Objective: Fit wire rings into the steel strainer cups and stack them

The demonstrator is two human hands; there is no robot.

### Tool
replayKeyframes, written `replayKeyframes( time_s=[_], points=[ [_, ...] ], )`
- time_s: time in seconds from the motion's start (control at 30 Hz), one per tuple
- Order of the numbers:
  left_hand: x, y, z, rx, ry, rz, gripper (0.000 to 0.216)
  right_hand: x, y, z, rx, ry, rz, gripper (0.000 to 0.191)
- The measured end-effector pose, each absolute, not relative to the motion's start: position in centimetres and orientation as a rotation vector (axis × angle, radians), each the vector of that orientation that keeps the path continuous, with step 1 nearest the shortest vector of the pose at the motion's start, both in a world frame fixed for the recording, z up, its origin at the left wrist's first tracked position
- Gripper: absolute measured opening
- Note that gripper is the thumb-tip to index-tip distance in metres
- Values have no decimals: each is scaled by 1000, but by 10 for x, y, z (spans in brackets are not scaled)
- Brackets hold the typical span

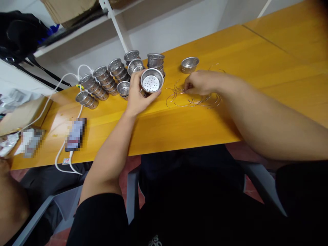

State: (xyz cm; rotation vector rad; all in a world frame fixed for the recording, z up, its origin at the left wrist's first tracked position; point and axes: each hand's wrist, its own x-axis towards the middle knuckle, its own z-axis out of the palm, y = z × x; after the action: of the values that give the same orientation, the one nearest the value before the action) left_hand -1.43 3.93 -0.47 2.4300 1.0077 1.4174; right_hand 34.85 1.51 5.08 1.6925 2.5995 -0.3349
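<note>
My left hand grips a small perforated metal strainer cup, tilted so its holed bottom faces me. My right hand rests fingers-down, pinched, on a scatter of thin curved wire handles on the yellow wooden table; I cannot make out which wire it pinches. One single metal cup stands alone just beyond my right hand.
Several stacks of the same strainer cups lie in rows at the back left. A phone with white cables lies at the left. Papers and another person's arm are at the far left. A shelf stands behind.
</note>
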Motion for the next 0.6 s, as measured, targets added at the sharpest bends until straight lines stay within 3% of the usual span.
replayKeyframes(
  time_s=[0.6],
  points=[
    [74, -21, -18, 1953, 590, 712, 109, 359, 18, 64, 1990, 2636, -344, 15]
  ],
)
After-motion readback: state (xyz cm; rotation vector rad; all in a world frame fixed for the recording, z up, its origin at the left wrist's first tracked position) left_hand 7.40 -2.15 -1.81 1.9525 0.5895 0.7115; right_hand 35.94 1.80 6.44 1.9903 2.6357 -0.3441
